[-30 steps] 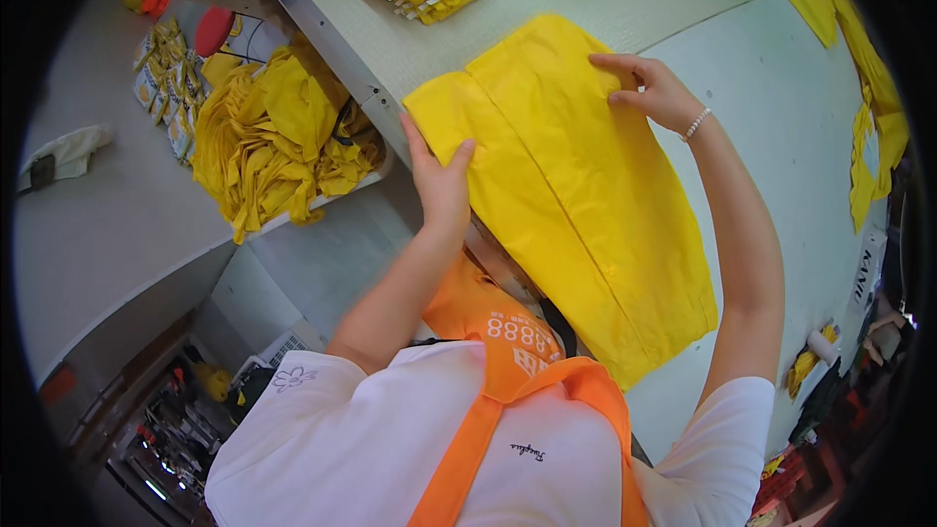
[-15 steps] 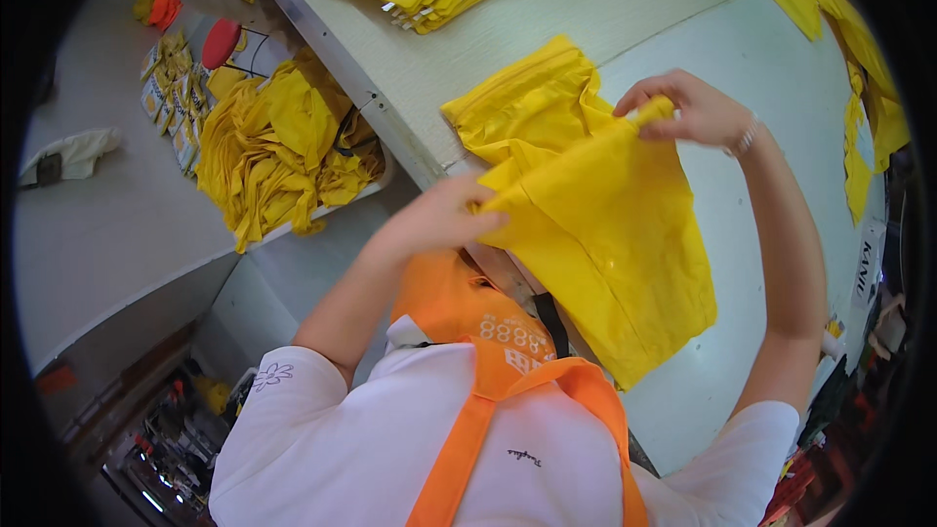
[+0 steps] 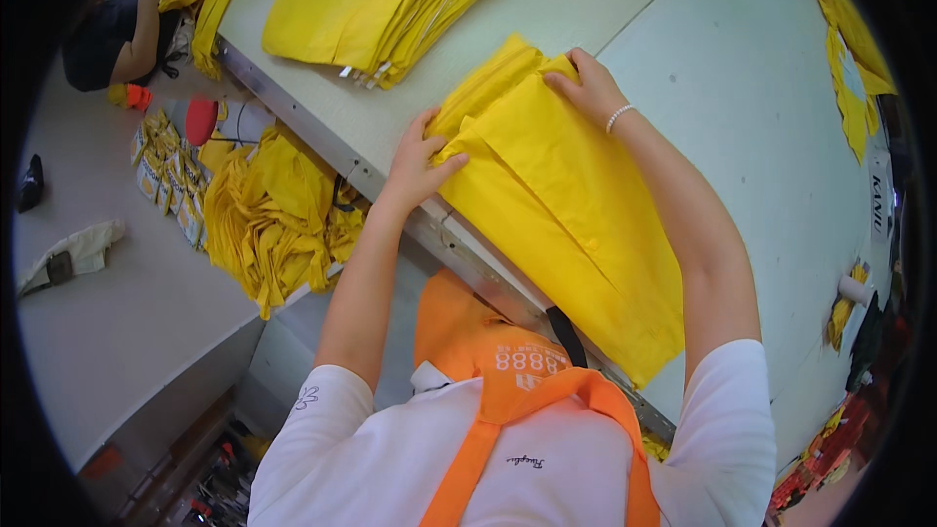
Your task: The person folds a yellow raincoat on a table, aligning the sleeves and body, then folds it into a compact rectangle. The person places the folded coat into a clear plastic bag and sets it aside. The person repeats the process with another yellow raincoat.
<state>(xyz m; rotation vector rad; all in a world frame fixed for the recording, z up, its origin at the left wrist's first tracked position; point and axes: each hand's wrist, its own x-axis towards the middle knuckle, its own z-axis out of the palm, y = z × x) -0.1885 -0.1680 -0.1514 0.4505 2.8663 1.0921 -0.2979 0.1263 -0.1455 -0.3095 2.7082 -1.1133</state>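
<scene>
A large piece of yellow cloth [image 3: 556, 205], folded in layers, lies at a slant over the near edge of the pale worktable. Its far end has a separate turned-back band that sticks out past the top layer. At that end, my left hand [image 3: 422, 161] grips the left side edge, thumb on top and fingers around the border. My right hand [image 3: 590, 93], with a beaded bracelet at the wrist, pinches the far right corner between thumb and fingers. The cloth's near end reaches down beside my orange apron [image 3: 454, 332].
A stack of folded yellow cloths [image 3: 381, 0] lies farther back on the worktable [image 3: 722, 107]. More yellow cloth [image 3: 849, 49] hangs at the right edge. Left of the table sit a heaped pile of yellow cloth [image 3: 268, 215] and a red stool [image 3: 201, 123]. Another person's arm [image 3: 144, 29] shows far left.
The raised, loosely bunched cloth has come down flat on the table. My left hand has moved forward to its far left edge; my right hand has moved left to the far corner.
</scene>
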